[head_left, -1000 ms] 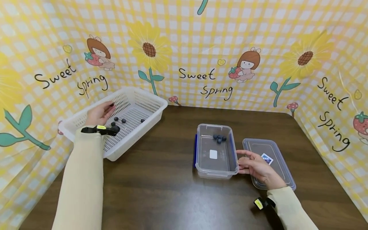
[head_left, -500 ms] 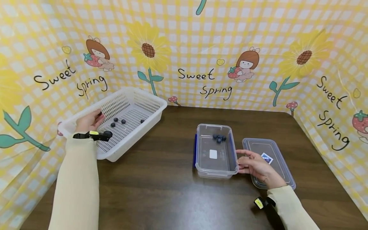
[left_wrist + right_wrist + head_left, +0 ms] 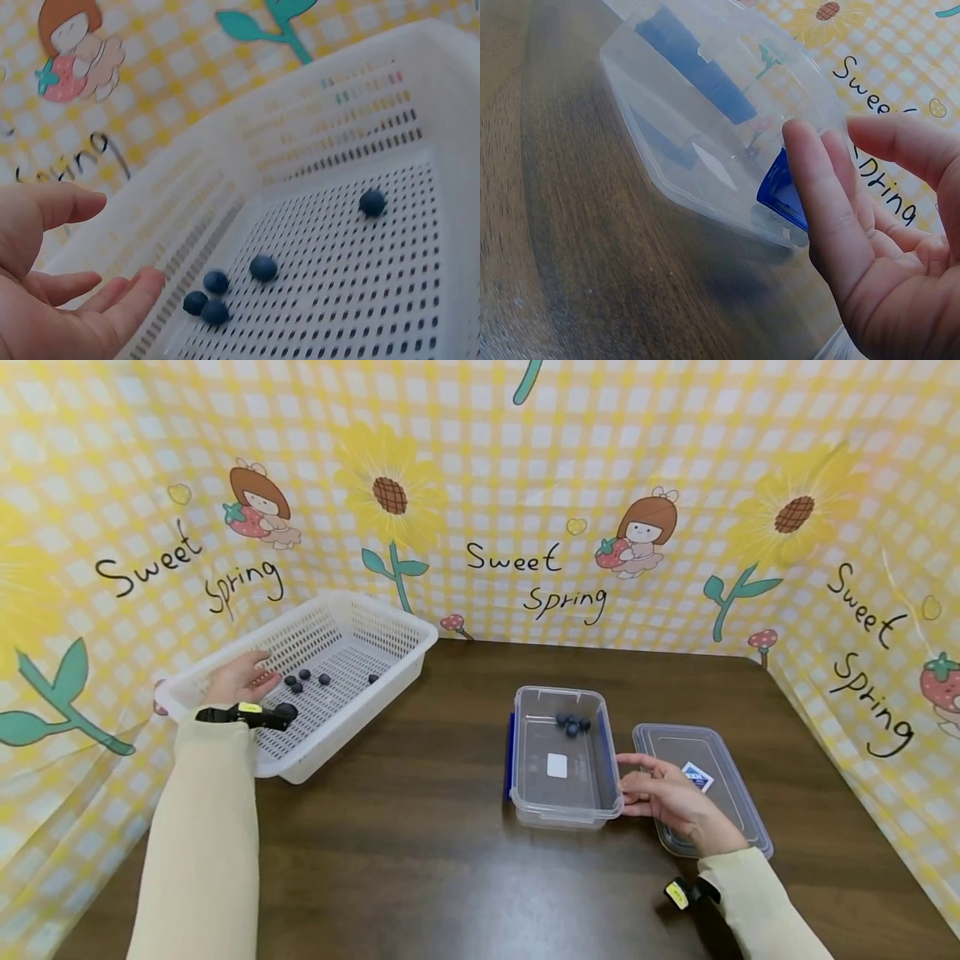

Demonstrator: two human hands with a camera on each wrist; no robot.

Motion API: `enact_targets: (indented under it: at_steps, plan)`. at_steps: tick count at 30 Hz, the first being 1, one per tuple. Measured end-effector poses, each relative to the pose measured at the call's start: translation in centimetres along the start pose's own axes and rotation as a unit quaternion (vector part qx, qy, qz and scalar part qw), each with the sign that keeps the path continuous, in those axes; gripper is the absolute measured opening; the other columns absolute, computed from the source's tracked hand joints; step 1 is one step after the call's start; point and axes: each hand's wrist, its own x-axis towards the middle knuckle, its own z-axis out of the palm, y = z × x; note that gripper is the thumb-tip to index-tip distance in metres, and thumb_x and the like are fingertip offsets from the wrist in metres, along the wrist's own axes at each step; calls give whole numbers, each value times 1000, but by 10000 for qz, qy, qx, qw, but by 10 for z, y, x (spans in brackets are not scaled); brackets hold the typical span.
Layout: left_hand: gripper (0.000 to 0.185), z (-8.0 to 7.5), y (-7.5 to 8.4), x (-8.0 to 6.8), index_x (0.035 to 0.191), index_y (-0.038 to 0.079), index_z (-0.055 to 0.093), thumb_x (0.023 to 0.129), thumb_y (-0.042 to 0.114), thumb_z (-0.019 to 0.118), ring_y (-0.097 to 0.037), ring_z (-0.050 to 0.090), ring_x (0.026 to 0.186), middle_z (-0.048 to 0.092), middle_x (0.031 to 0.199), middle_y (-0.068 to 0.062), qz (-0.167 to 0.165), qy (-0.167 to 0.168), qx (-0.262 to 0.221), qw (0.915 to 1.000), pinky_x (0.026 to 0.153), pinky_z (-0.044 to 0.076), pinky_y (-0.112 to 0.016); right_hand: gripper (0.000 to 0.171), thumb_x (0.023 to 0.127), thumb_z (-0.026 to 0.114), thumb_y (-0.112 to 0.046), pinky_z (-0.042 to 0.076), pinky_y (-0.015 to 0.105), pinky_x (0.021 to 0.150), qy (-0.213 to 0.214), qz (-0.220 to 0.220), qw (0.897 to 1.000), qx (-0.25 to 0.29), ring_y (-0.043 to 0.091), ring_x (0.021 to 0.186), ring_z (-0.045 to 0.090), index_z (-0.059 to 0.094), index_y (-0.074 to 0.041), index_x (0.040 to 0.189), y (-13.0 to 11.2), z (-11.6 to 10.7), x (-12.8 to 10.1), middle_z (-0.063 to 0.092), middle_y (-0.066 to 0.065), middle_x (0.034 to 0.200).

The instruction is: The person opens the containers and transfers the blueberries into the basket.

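1. Presently, left hand (image 3: 238, 677): fingers relaxed and apart, holding nothing; poised inside the white basket (image 3: 390, 670) at its near-left wall, just beside a cluster of blueberries (image 3: 216, 282).
2. Blueberries, loose: three bunched close to the fingertips (image 3: 139, 289), one a little further in, one alone (image 3: 372, 202) well apart toward the far wall; bare perforated floor lies between them.
3. White basket: stands at the desk's (image 3: 450, 860) left rear, its left rim against the patterned backdrop (image 3: 525, 485).
4. Right hand (image 3: 671, 797): fingers straight and spread, gripping nothing; fingertips at the right wall of the clear container (image 3: 564, 814); contact itself cannot be told.
5. Clear container: mid-desk, uncovered, blue clasps on its sides; a few blueberries (image 3: 572, 722) gathered at its far end, the near floor bare.
6. Lid (image 3: 731, 768): flat on the desk just right of the container, partly beneath the right hand.
7. Desk: broad dark surface open between basket and container, and along the near edge.
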Motion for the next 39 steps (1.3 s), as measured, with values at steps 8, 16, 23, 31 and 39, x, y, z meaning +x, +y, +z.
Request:
enact_targets:
  at_steps: [8, 16, 23, 31, 39]
  plan:
    - [64, 37, -14, -15, 160, 22, 13, 106, 9, 43, -15, 29, 142, 8, 164, 0, 348, -1429, 333, 9886, 114, 31, -23, 34, 97, 50, 7, 62, 33, 77, -72, 61, 10000, 3, 16, 80, 71, 50, -10, 127, 1, 1, 0, 71, 6, 90]
    - [48, 112, -31, -22, 148, 8, 41, 101, 6, 55, -22, 31, 144, 36, 151, -10, 665, -1684, 655, 9813, 112, 39, -30, 34, 97, 49, 8, 62, 33, 77, -34, 1, 10000, 26, 15, 79, 70, 52, -12, 125, -2, 3, 2, 71, 4, 88]
    - [31, 164, -68, -24, 134, 0, 40, 104, 3, 47, -32, 36, 140, 40, 142, -18, 708, -2322, 1351, 9606, 113, 39, -37, 35, 97, 49, 9, 62, 32, 76, 61, 31, 10000, -18, 15, 78, 70, 53, -14, 123, 0, 2, 1, 72, 4, 87]
    - [45, 213, -117, -36, 149, -8, 32, 106, 3, 42, -32, 54, 117, 42, 144, -27, 487, -3066, 1964, 9301, 112, 41, -42, 35, 98, 48, 8, 62, 32, 76, 57, 21, 10000, -7, 15, 78, 70, 50, -10, 128, -1, 1, 1, 71, 5, 88]
    - [44, 249, -163, -39, 145, -13, 37, 103, -1, 46, -41, 45, 133, 49, 138, -29, 248, -3345, 2566, 9065, 111, 42, -44, 34, 98, 48, 8, 62, 32, 77, 2, -14, 10000, 20, 15, 79, 70, 52, -12, 125, -2, 1, -1, 71, 6, 89]
